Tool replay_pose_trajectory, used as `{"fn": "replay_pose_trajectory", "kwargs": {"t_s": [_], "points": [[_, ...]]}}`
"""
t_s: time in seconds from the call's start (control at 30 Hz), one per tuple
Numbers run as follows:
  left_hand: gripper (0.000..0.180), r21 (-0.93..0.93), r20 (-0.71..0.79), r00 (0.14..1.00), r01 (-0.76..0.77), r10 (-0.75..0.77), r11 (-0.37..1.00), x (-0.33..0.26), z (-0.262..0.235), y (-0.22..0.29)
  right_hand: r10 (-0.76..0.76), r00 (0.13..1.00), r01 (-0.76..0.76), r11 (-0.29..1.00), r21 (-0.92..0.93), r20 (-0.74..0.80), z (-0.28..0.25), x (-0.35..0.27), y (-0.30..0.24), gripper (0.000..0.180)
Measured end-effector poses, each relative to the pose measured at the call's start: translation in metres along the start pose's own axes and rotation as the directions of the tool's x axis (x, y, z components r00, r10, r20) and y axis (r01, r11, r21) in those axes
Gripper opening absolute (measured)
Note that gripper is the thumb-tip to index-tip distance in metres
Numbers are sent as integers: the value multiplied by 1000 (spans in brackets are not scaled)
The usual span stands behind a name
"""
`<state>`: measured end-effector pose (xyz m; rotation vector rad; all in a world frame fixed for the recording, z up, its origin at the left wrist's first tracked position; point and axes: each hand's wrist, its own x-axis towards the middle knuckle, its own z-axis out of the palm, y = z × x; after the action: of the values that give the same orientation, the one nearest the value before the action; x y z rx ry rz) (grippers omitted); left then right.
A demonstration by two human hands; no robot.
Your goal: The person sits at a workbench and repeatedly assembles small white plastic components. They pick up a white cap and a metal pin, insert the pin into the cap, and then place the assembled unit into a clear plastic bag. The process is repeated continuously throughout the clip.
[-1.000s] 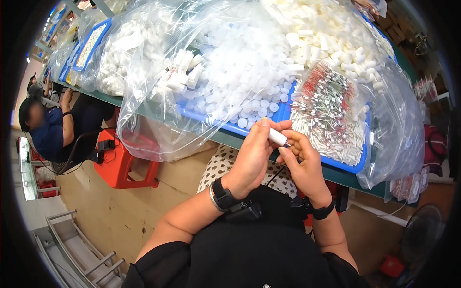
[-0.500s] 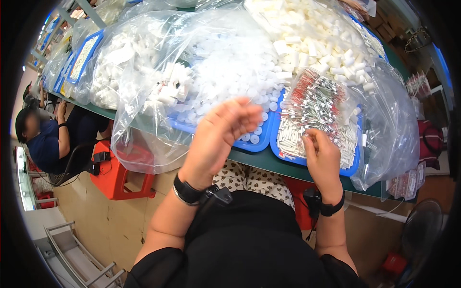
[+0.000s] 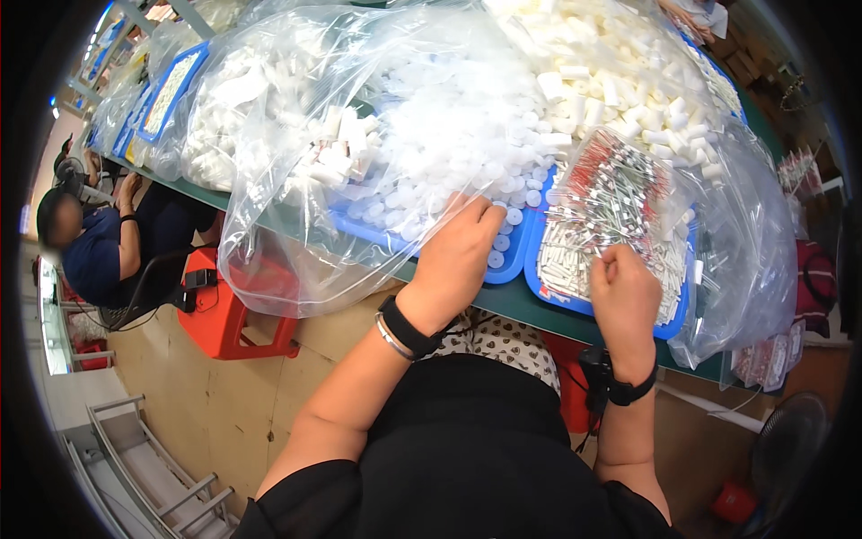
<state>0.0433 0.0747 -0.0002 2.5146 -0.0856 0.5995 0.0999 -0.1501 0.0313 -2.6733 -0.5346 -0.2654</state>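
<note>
We are holding the left hand [image 3: 453, 265], curled, at discs [image 3: 514, 216] in the left tray [image 3: 514, 269] and the right hand [image 3: 627, 292], nearly closed, over rods [image 3: 566, 258] in the right tray [image 3: 571, 304]; whether either is gripping anything, we cannot tell.

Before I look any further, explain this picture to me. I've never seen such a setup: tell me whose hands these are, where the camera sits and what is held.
No machine here: these are a person's bare left hand and right hand. A fisheye camera worn on the head looks down at them, so straight edges bend. On the green table stand a blue tray of translucent discs and, to its right, a second blue tray of white sticks, with thin red and silvery pieces on top. The left hand is at the discs, the right at the sticks. Hidden fingertips leave unclear what either holds.
</note>
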Motion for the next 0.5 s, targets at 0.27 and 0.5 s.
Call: {"fn": "replay_pose_trajectory", "kwargs": {"t_s": [0.27,0.5], "points": [[32,-41,-35,998,-49,48,998,4,-3,-6,-60,995,47,988,-145,-81,-39,3,5,12],[23,-109,-109,994,14,-26,994,10,-7,-3,98,992,-89,991,101,-80,-53,7,12,22]]}}
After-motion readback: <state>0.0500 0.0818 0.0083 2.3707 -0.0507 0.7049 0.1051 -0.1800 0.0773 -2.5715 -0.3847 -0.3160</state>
